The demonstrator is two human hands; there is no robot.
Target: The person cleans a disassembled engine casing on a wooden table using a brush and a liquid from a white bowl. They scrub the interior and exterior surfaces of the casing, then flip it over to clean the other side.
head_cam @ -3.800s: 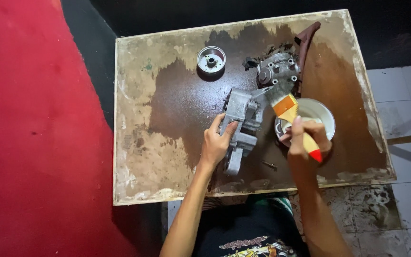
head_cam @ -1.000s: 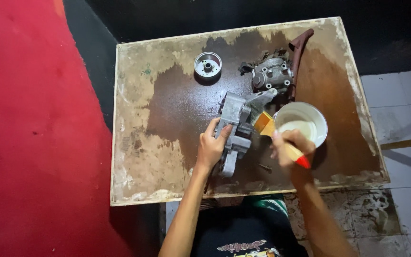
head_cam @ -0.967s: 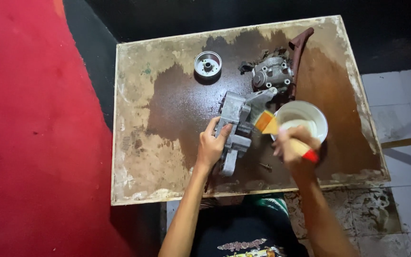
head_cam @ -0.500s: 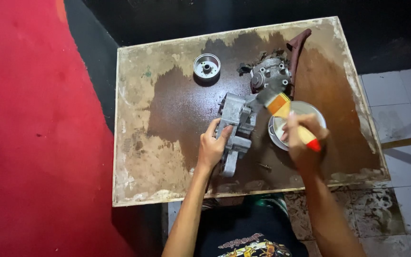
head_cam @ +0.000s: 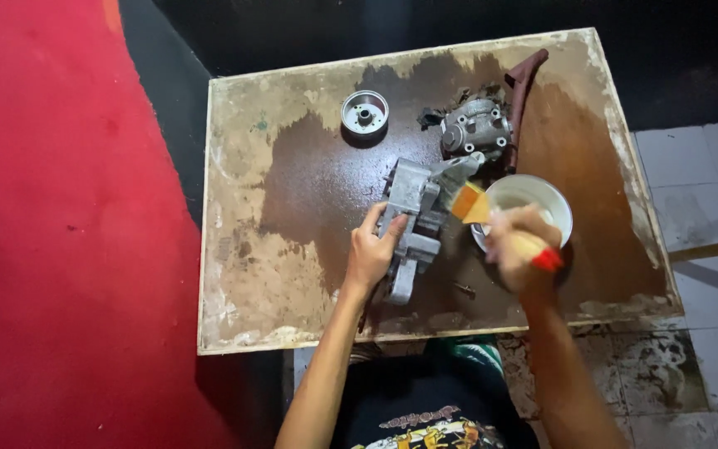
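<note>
Left hand [head_cam: 369, 254] wrapped round the lower end of a grey cast metal housing [head_cam: 413, 218], fingers pressed onto it, part lying roughly mid-board, nearer the near edge. Right hand [head_cam: 515, 249] closed round a paintbrush [head_cam: 492, 223], wooden handle w/ red tip; bristles touching the housing's upper right end. White bowl [head_cam: 542, 198] just beside and partly under the right hand, toward the right edge. Board [head_cam: 243, 274] is worn, w/ a dark wet stain across the middle. Towards the far edge: small round metal hub [head_cam: 364, 111], and a grey ported casting [head_cam: 475, 129] next to a reddish-brown curved piece [head_cam: 523, 83] by the far right corner. Small screw [head_cam: 464, 288] near the near edge.
</note>
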